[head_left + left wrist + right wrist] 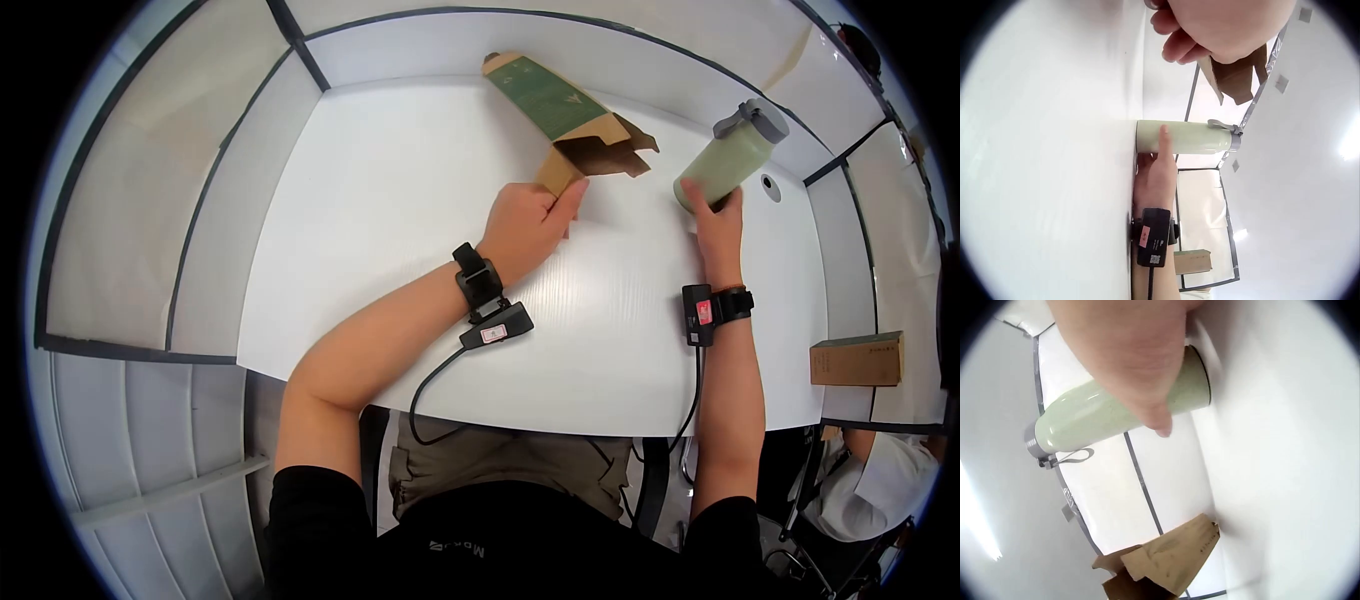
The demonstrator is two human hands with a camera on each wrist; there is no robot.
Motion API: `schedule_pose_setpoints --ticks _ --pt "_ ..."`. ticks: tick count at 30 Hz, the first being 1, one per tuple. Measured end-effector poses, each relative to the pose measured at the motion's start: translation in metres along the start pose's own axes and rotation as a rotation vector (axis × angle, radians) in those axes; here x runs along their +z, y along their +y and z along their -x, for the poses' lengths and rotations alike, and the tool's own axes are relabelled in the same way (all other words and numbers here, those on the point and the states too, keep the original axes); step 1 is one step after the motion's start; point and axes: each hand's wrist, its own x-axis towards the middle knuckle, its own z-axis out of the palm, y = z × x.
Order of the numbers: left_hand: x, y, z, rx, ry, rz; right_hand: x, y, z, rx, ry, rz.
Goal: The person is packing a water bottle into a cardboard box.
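A pale green water bottle (pixel 728 165) with a grey lid and carry loop stands upright toward the right of the white table. My right hand (pixel 718 225) grips its lower part, thumb along the near side. Left of the bottle is a brown cardboard box (pixel 603 128) with a green printed panel, its flaps spread open. My left hand (pixel 530 228) pinches the box's near lower corner between thumb and fingers. The left wrist view shows the box flaps (pixel 1238 78) partly behind the left hand. Over in the right wrist view, my right hand covers the middle of the bottle (pixel 1079 419).
White partition panels (pixel 420 48) with black edges surround the white table (pixel 360 220). A round cable hole (pixel 770 187) lies right of the bottle. Another brown box (pixel 856 360) is at the far right. Cables hang from both wrist cameras. Another person (pixel 870 490) sits at lower right.
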Motion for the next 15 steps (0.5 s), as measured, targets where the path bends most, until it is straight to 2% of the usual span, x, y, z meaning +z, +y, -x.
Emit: schedule_pose_setpoints --ticks 2,4,7,9,10,12,15 --pt "0.002 -0.003 -0.002 0.049 0.028 -0.017 -0.002 -0.004 -0.004 0.024 -0.105 -0.022" --pt "0.004 -0.004 -0.002 0.099 0.056 -0.038 -0.001 -0.013 -0.001 0.020 -0.098 0.003" --pt "0.001 -0.007 -0.006 0.027 0.027 -0.107 -0.002 -0.030 0.014 0.037 -0.113 -0.147" --pt "0.001 -0.006 -0.006 -0.040 0.023 0.034 0.001 -0.038 0.023 0.028 -0.106 -0.319" --pt "0.000 -0.006 -0.006 -0.074 0.023 0.106 0.002 -0.033 0.023 -0.052 -0.151 -0.299" --pt "-0.004 -0.005 -0.008 0.006 0.093 0.126 0.004 -0.025 0.024 -0.208 -0.240 -0.259" --pt "-0.007 -0.002 -0.010 0.049 0.154 0.101 0.003 -0.037 0.030 -0.423 -0.308 0.019"
